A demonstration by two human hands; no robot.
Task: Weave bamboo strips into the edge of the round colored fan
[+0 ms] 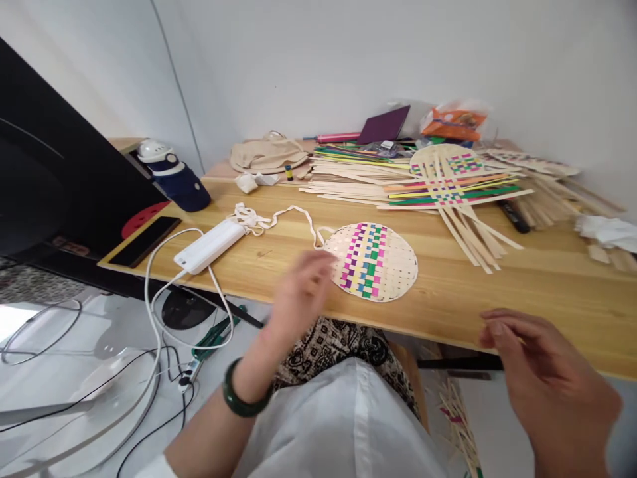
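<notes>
A round woven mat point(398, 265) of pale strips with pink, purple, blue and green checks lies flat near the table's front edge. Small dark marks run along its rim. My left hand point(303, 285) is over the mat's left edge, blurred by motion, so its grip and any contact do not show clearly. A dark green bangle point(239, 393) circles that wrist. To the right, apart from the mat, my right hand point(540, 372) hovers over the table edge with thumb and forefinger pinched; anything between them is too small to make out. White cloth tape point(298, 211) trails left from the mat.
A partly woven piece with loose strips point(460, 226) lies at the back right beside piled strips point(343, 189) and a black marker point(513, 216). At left are a white power box point(212, 245) with cables, a phone point(144, 240) and a blue bottle point(179, 182).
</notes>
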